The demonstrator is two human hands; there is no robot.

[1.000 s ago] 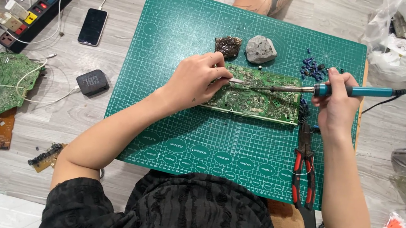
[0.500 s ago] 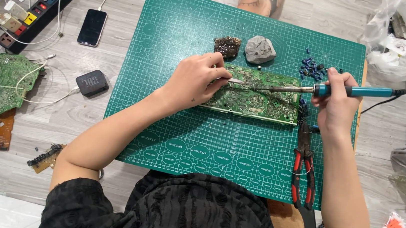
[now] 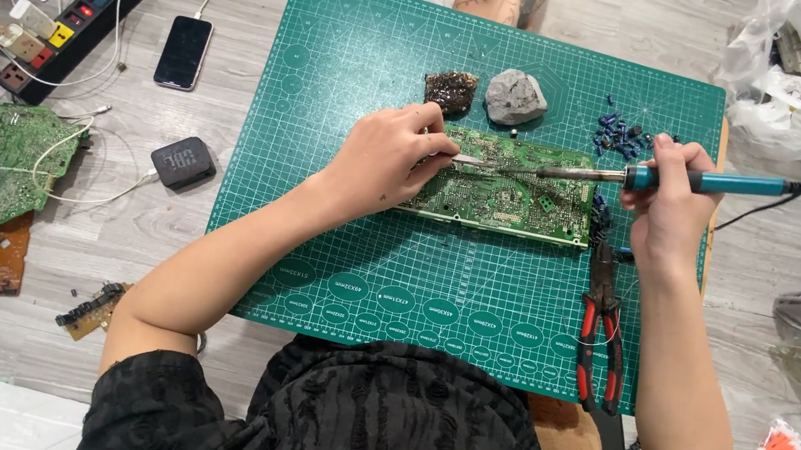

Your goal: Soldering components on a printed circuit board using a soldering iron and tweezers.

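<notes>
I see spare boards [image 3: 5,164] lying far left, off the mat | left hand [image 3: 389,159], frame centre, fingers curled down pinning the circuit board [image 3: 509,187] flat on the green mat [image 3: 354,101], likely steadying it | right hand [image 3: 666,198], centre right, fingers wrapped around soldering iron [image 3: 624,177], tip on board | pliers [image 3: 602,316] parked below.

There is only one view, from a camera worn on the person's head. It looks almost straight down, from above the person's own chest, and faces away from the body. It is close enough that the green cutting mat [image 3: 365,281] fills the middle of the frame. Both forearms enter from the bottom edge and reach upward to the left hand [image 3: 390,154] and the right hand [image 3: 668,206]. The wooden floor [image 3: 173,221] shows on the left, and a white wall edge on the right.
</notes>
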